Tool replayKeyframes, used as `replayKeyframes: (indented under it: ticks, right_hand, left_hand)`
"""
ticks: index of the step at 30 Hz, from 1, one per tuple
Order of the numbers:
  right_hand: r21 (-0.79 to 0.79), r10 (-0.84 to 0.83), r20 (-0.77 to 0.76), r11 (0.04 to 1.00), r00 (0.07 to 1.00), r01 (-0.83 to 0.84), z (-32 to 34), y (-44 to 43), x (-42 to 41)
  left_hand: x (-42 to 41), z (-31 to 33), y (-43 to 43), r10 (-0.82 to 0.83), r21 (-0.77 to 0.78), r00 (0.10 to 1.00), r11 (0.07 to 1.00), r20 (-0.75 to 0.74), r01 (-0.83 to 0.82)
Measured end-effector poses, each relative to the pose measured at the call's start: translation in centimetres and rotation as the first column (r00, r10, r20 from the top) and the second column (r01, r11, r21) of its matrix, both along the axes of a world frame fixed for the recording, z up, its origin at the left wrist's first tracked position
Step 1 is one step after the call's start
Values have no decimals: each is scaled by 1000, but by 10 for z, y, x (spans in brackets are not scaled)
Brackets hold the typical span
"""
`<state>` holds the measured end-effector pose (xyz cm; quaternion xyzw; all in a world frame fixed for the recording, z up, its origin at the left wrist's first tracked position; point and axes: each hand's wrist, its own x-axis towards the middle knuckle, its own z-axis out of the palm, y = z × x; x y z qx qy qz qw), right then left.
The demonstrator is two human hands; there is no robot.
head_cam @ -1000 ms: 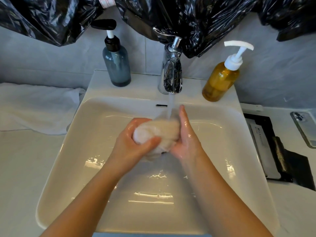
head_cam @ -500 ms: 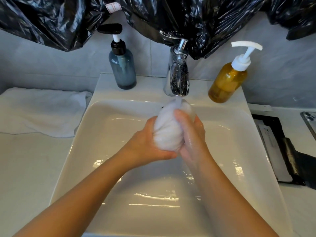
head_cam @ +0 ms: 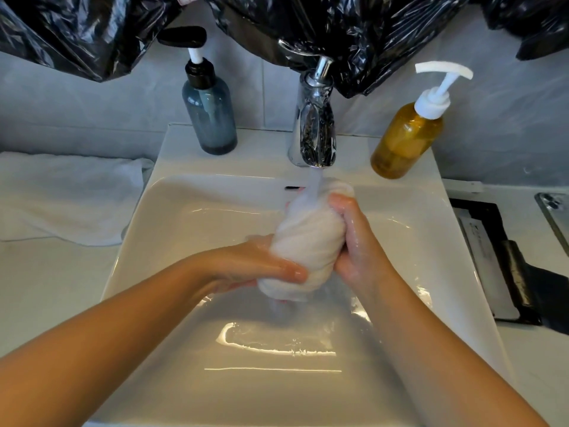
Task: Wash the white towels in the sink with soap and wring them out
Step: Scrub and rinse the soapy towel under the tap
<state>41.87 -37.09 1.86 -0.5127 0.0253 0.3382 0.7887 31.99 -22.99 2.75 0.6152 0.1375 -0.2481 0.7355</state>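
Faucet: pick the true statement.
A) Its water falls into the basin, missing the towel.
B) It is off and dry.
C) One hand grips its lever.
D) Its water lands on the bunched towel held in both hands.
D: the stream from the faucet falls onto the top of the bunched white towel, which the left hand and right hand grip over the sink.

Towel (head_cam: 308, 241) bottom blurred; tap lever (head_cam: 290, 49) half under black plastic (head_cam: 354, 32).

Bright even light, glare streaks on wet sink (head_cam: 271, 369), slight blur, bowed edges
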Motion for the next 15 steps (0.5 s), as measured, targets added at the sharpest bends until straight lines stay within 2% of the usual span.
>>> replayKeyframes:
  ticks: [3, 7, 11, 13, 15]
  right_hand:
    - [39, 69, -13, 997, 998, -68, -6, 1, 5]
    - [223, 234, -21, 949, 972, -223, -4, -1, 6]
    - [227, 343, -25, 917, 939, -329, -2, 0, 9]
    - [206, 319, -48, 930, 946, -304, -2, -3, 12]
    - [126, 219, -53, 969, 974, -211, -3, -8, 11]
  left_hand:
    - [2, 0, 1, -25, -4, 999, 1000, -35, 24]
    - [-1, -7, -4, 30, -120, 999, 992, -38, -34]
    - [-5, -14, -9, -4, -251, 998, 968, -66, -12]
    - [-3, -13, -6, -26, -188, 997, 982, -68, 12]
    - [-1, -3, -4, -1, 58, 1000, 998, -29, 2]
